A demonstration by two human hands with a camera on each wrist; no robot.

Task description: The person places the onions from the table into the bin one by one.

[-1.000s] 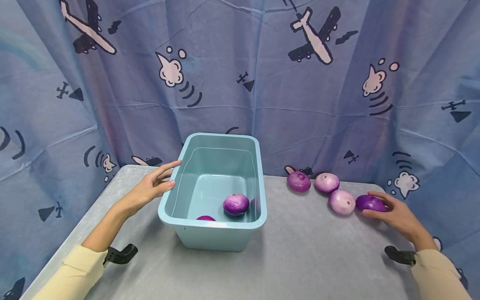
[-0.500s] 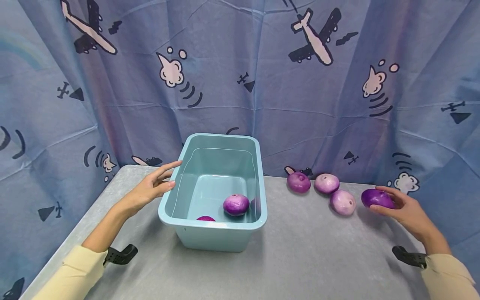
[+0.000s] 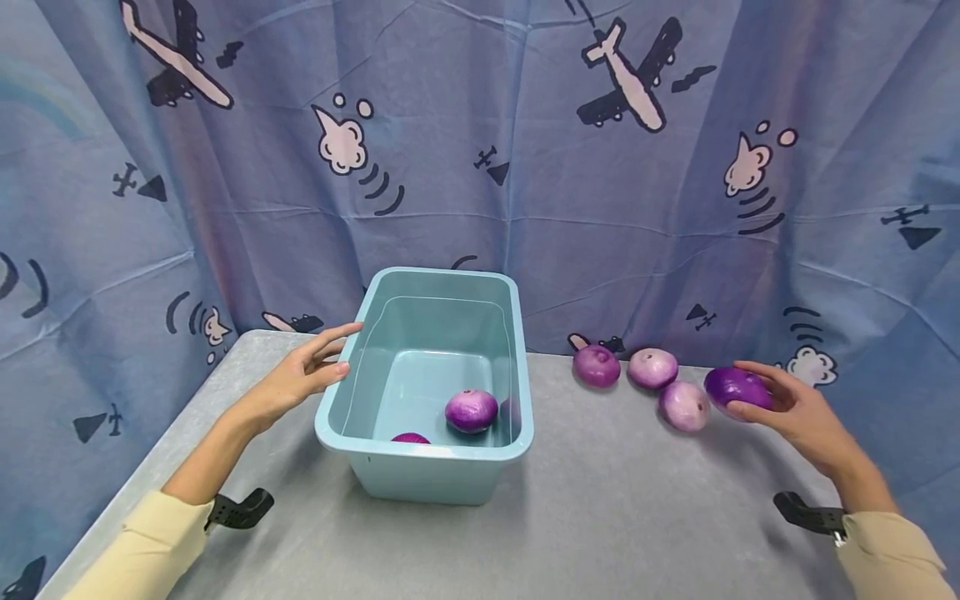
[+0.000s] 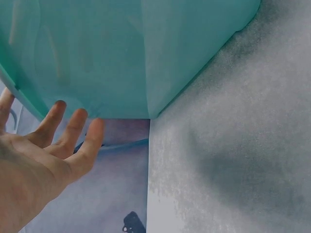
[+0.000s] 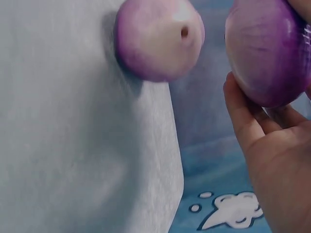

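Left hand [image 3: 300,375]: fingers loosely spread, index tip and thumb at the left rim of the tub [image 3: 427,451]; cannot tell whether the remaining fingers touch its outer wall. Right hand [image 3: 806,421]: thumb and fingers pinch the held onion [image 3: 732,388], deep purple, from its right side. That onion is off the table, far right, well apart from the tub.

Curtain [image 3: 450,125]: blue-violet, creased, behind and down both sides; printed with planes, clouds and dark arcs. Table [image 3: 600,517]: mottled grey, hand shadows on it. Tub: pale blue-green, rectangular with rounded corners, upright, left of centre. Left sleeve [image 3: 142,546] and right sleeve [image 3: 892,550]: pale yellow, reaching the wrists. Left band [image 3: 243,510] and right band [image 3: 806,514]: black, each jutting inward from its wrist.

Three onions toward the table's far edge, right of the tub. Near pale onion [image 3: 684,407]: pinkish, small dark hole; just beside the held onion, a gap between them in the right wrist view. Far pale onion [image 3: 652,368]: behind it, to the left; contact unclear. Plum onion [image 3: 596,367]: leftmost, near the far pale one.

Tub onion [image 3: 471,412]: purple, on the floor, right front. Smallest showing: magenta top [image 3: 411,437], mostly hidden behind the front wall; cannot tell its full shape.
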